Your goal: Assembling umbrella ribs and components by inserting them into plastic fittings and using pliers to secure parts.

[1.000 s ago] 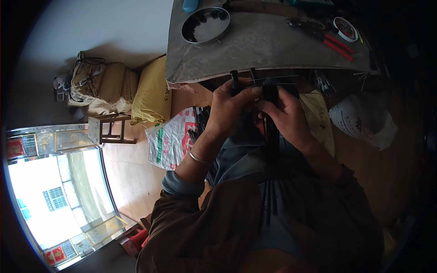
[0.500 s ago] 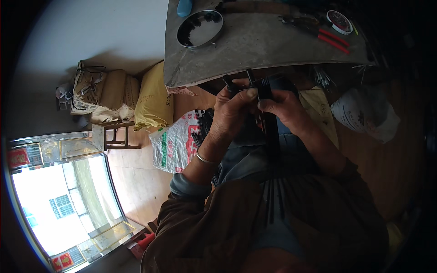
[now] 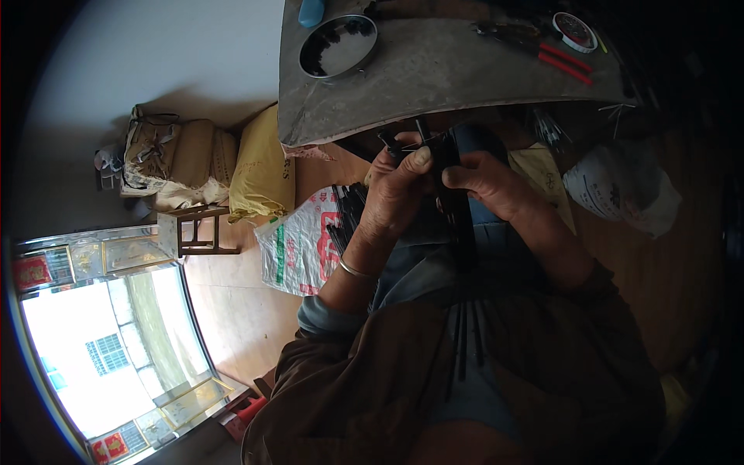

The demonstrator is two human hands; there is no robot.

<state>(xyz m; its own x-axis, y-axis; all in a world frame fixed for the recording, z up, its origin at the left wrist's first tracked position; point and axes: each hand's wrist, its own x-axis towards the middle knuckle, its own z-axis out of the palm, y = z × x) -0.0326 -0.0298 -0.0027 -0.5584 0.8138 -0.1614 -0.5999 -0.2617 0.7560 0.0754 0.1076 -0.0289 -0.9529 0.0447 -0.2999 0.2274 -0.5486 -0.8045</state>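
Observation:
A bundle of long, thin black rods [image 3: 459, 229] runs from my hands down over my lap. My right hand [image 3: 490, 184] is closed round its upper part, with the thumb pressed along the near side. Just left of it, my left hand [image 3: 394, 186] is closed on a dark tool [image 3: 389, 142] with a rounded black end that sticks out above the fingers. Its exact kind does not show. My left thumb points up beside a thin light wire-like piece [image 3: 415, 147] between the hands. A dark upright bar [image 3: 421, 130] stands behind that thumb.
Ahead is a grey tabletop [image 3: 434, 66] with a metal bowl [image 3: 339, 46], red-handled pliers [image 3: 564, 63] and a round tin [image 3: 575, 32]. On the floor to the left lie a printed plastic sack [image 3: 298, 248], a yellow sack [image 3: 260, 167] and a small stool [image 3: 203, 232]. A white bag [image 3: 612, 194] sits right.
My left thumb has lifted from the black bundle and points more upward. The right hand has shifted slightly down, still closed on the rods.

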